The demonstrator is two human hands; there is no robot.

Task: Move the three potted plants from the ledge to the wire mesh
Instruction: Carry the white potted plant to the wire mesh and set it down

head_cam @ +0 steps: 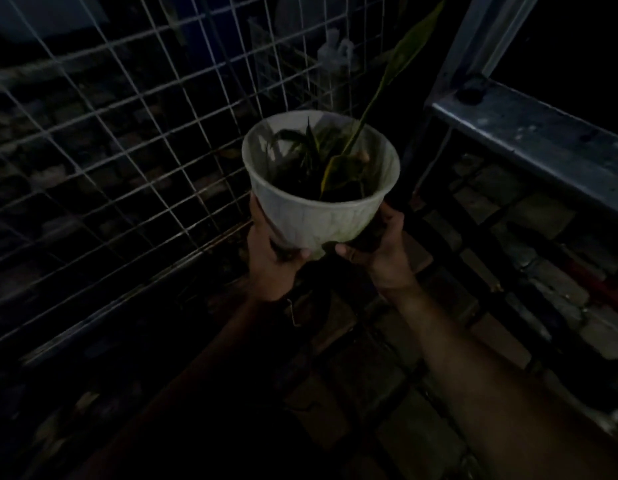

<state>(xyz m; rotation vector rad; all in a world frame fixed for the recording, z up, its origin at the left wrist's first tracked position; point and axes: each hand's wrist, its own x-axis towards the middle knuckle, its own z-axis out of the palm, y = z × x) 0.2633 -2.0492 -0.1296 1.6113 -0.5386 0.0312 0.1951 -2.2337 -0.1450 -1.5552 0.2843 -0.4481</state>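
Note:
A white plastic potted plant (318, 220) with long green leaves is held up in the middle of the view. My left hand (271, 261) grips the pot's lower left side and my right hand (382, 252) grips its lower right side. One tall leaf (404, 57) reaches up to the right. The wire mesh (103, 140) spreads out to the left of the pot and behind it. The scene is very dark, and no other potted plant shows.
A grey metal beam (529, 133) runs along the right, with a slanted post (487, 32) above it. A pale pipe-like fitting (335, 60) stands behind the mesh. Brick paving (508, 271) lies far below.

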